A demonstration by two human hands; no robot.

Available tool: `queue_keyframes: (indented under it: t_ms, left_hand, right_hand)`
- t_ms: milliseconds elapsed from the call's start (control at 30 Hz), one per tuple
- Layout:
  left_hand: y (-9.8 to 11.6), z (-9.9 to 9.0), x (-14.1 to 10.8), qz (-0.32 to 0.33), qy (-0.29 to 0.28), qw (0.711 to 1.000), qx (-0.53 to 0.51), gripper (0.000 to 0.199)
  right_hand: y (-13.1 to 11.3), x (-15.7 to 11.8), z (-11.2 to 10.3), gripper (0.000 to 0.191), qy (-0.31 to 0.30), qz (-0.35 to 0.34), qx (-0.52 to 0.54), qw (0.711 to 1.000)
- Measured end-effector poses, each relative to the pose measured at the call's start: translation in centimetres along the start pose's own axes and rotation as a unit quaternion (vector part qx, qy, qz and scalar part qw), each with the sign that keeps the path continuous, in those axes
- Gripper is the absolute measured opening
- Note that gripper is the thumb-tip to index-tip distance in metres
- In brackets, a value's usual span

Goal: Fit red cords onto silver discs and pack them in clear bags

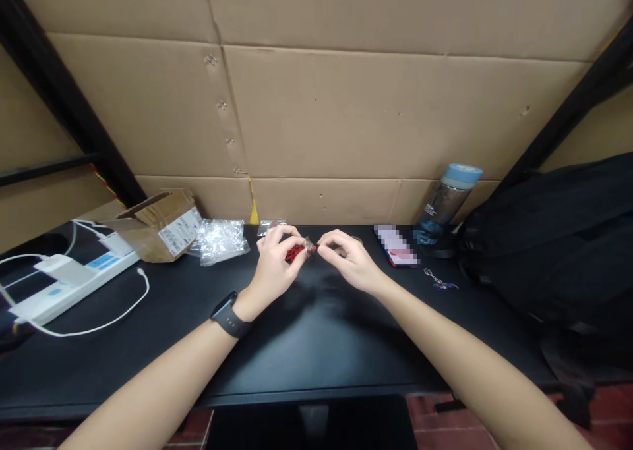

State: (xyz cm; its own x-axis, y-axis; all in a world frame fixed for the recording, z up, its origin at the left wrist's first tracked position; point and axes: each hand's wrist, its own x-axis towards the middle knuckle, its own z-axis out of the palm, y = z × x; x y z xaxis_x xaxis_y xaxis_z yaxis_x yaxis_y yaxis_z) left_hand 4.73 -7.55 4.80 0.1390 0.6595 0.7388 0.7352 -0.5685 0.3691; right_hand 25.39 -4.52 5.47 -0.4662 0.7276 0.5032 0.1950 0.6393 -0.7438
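Above the black table, my left hand is closed around a small red, stringy-looking bundle. A round, brownish, shiny piece sits at its right end, between my two hands, with a speck of red beside it. My right hand is closed in a pinch, thumb and forefinger together right against that end. What its fingertips hold is too small to make out. Behind the right hand, the edge of a brownish round object shows, mostly hidden. A dark watch is on my left wrist.
On the left are a white power strip with cables, an opened cardboard box and clear plastic wrap. A small packet lies behind my left hand. Rightward are a phone, keychain, bottle and black backpack.
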Motion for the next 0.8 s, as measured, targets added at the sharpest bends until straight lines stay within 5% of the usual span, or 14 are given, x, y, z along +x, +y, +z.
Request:
queue_keyframes:
  t_ms: [400, 633, 800]
  left_hand:
    - [-0.3, 0.2, 0.1, -0.020, -0.025, 0.996, -0.078, 0.018]
    - [-1.2, 1.0, -0.9, 0.113, -0.273, 0.955, -0.017, 0.048]
    - [-1.3, 1.4, -1.8, 0.139, -0.374, 0.917, -0.001, 0.062]
  right_hand:
    - [0.6, 0.0, -1.0, 0.015, -0.076, -0.026, -0.140, 0.987]
    - [2.8, 0.3, -2.6, 0.012, -0.145, -0.011, -0.210, 0.967]
    - [3.3, 0.4, -3.4, 0.012, -0.202, 0.004, -0.220, 0.954]
